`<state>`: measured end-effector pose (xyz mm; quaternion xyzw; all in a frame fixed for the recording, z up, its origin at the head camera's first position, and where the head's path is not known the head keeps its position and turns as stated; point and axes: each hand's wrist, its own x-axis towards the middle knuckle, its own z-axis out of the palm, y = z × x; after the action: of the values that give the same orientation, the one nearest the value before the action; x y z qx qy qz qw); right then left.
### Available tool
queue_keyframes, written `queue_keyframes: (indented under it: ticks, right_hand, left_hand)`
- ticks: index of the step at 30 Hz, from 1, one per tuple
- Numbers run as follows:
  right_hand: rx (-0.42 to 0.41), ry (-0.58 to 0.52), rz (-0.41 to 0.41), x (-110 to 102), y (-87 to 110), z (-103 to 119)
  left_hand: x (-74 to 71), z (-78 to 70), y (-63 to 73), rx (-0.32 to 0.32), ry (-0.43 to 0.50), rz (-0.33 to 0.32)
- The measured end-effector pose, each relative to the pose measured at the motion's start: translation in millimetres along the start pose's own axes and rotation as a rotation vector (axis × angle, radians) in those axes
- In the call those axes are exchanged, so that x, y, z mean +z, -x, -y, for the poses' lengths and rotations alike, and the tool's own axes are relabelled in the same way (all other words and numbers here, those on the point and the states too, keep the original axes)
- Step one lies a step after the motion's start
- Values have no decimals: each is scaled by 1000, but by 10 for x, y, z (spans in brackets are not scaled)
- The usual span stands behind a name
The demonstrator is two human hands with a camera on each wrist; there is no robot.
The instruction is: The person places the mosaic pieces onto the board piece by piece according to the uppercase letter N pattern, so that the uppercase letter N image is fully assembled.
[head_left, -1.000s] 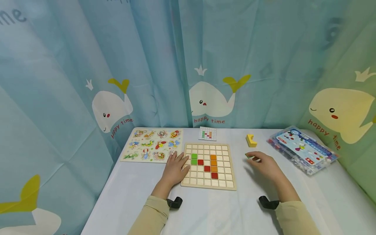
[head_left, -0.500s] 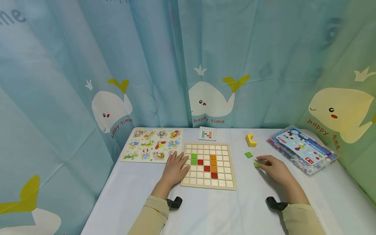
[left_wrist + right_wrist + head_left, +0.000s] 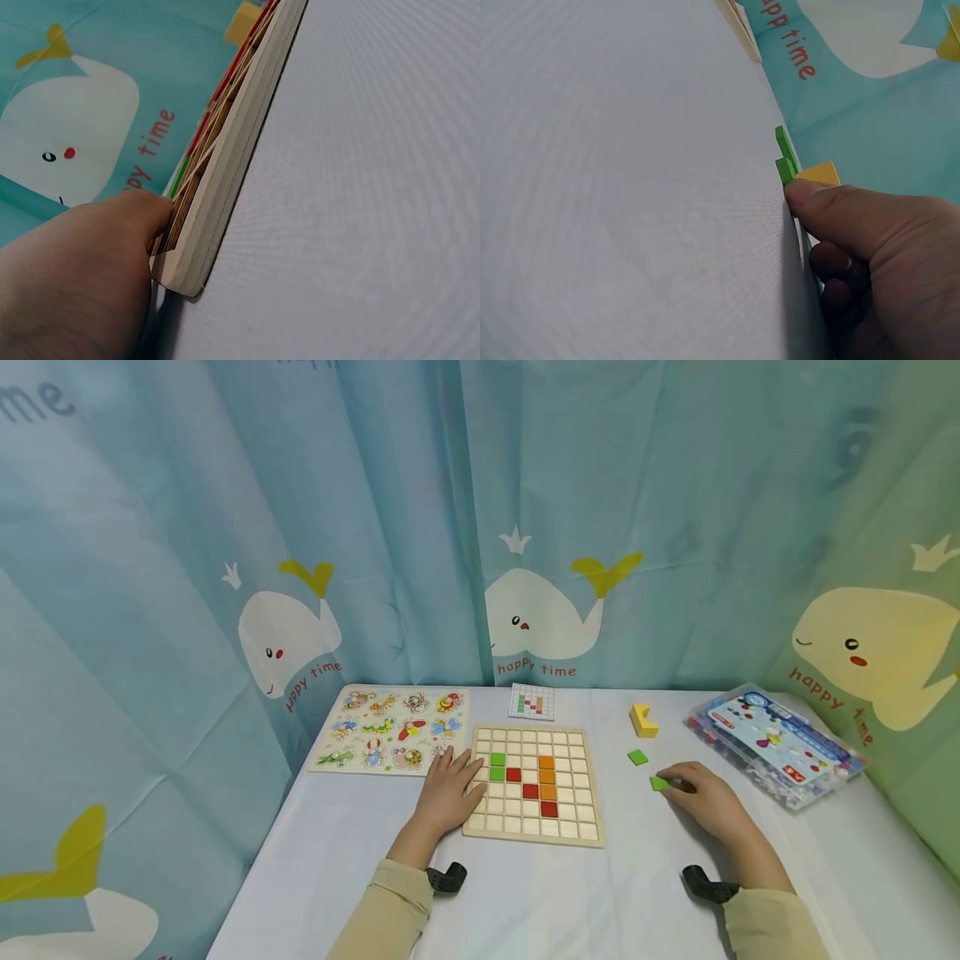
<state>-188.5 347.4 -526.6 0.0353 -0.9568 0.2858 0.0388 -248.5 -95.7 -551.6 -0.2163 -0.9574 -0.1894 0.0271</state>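
A square wooden grid board (image 3: 505, 828) lies mid-table, with green, red and orange square tiles (image 3: 547, 778) set in some cells. My left hand (image 3: 446, 790) rests on its left edge, fingers spread; in the left wrist view the thumb (image 3: 142, 214) lies over the board's rim. To the right of the board, my right hand (image 3: 707, 802) pinches a green square tile (image 3: 658, 783) between thumb and fingers, low at the tabletop. A second green tile (image 3: 637, 757) lies just beyond it. The right wrist view shows the thumb against the pinched tile (image 3: 785, 171).
A yellow notched block (image 3: 643, 722) stands behind the green tiles. A clear plastic box (image 3: 776, 739) with a printed lid is at the far right. An insect picture puzzle (image 3: 390, 727) lies left of the board, and a small pattern card (image 3: 532, 702) lies behind it.
My right hand has moved right and toward me from the spot where one green tile now lies alone, and it holds another green tile. My left hand has stayed on the board.
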Motion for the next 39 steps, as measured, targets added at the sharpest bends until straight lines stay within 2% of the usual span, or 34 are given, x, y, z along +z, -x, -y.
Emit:
queue_keyframes:
  ticks: [13,22,39]
  right_hand:
    - [9,15,-52,39,0,-30]
    - [109,-34,-22,35,21,-33]
    - [2,-7,-47,38,4,-46]
  left_hand:
    - [-5,3,-7,-2,15,-5]
    - [-9,-6,-2,-11,3,4]
    - [-17,-2,-3,-8,7,0]
